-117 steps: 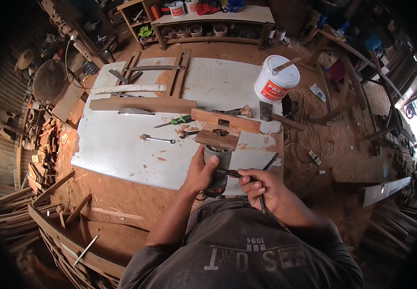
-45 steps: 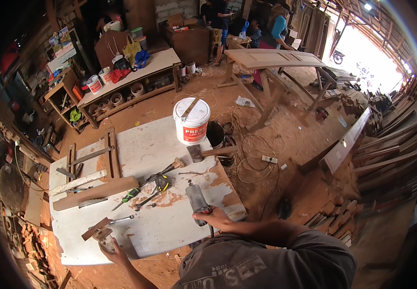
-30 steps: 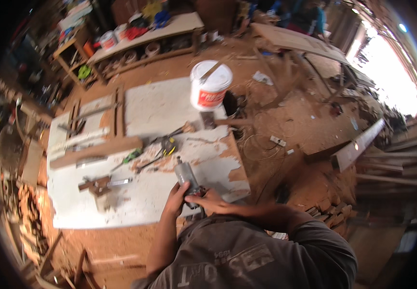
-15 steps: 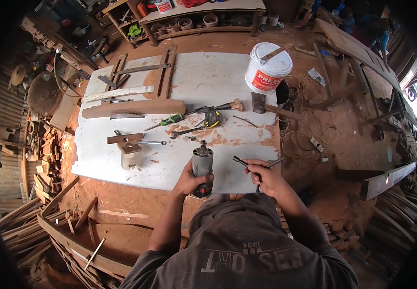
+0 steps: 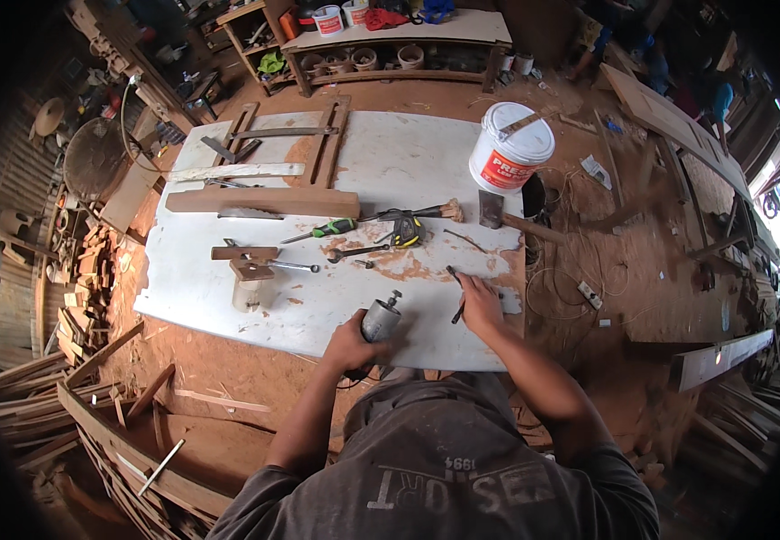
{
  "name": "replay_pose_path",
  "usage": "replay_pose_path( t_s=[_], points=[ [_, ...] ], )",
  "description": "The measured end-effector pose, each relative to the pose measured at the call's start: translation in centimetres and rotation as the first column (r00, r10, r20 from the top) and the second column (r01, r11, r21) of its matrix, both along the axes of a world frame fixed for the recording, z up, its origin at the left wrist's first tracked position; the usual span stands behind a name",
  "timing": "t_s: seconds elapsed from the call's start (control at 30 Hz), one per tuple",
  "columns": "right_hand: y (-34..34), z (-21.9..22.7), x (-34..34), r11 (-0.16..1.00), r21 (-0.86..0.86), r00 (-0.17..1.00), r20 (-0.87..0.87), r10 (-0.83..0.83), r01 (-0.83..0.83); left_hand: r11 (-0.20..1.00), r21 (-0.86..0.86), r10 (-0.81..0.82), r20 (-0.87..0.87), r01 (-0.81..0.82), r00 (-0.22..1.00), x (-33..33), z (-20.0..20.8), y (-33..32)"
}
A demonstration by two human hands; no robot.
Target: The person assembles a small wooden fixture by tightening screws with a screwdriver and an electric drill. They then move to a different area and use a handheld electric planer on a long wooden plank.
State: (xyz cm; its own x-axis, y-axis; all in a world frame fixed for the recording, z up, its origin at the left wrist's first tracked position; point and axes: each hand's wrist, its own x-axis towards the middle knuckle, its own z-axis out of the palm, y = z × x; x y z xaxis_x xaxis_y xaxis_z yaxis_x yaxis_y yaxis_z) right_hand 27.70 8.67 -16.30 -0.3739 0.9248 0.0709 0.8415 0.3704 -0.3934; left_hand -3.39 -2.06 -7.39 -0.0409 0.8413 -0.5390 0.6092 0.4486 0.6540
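My left hand [image 5: 348, 344] is wrapped round a trim router motor [image 5: 380, 321], a grey metal cylinder with a collet and nut at its upper end. It is tilted to the right over the near edge of the white work table [image 5: 318, 310]. My right hand [image 5: 482, 303] is down at the table's right part, closed on a dark three-way socket wrench [image 5: 458, 313]; the palm hides much of it. Beyond the hands lie a tape measure [image 5: 405, 231], a green-handled screwdriver [image 5: 334, 228], a dark spanner [image 5: 354, 252] and a small bolt [image 5: 365, 264].
On the table's left are a wooden jig [image 5: 250, 263] with a shiny spanner [image 5: 295, 265], a wood block [image 5: 264, 202] and a slotted frame [image 5: 325, 144]. A white bucket [image 5: 516, 135] and a hammer [image 5: 491, 209] sit on the right. Cables [image 5: 556, 279] cross the floor.
My right hand has moved forward and lower with the socket wrench, which has turned. The router motor in my left hand has shifted slightly and now leans to the right.
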Motion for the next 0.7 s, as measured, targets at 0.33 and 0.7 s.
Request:
replay_pose_path(
  t_s=[0.33, 0.7],
  points=[
    [6.7, 2.9, -4.3, 0.939, 0.189, 0.943, 0.228, 0.241, -0.286, 0.922, 0.106, -0.287, -0.459, 0.373, 0.841, -0.5, -0.4, 1.9],
    [3.9, 0.9, -33.8, 0.821, 0.031, 0.819, -0.060, 0.571, -0.570, 0.876, 0.202, -0.243, -0.599, 0.438, 0.763, -0.5, -4.7, 0.6]
  ],
)
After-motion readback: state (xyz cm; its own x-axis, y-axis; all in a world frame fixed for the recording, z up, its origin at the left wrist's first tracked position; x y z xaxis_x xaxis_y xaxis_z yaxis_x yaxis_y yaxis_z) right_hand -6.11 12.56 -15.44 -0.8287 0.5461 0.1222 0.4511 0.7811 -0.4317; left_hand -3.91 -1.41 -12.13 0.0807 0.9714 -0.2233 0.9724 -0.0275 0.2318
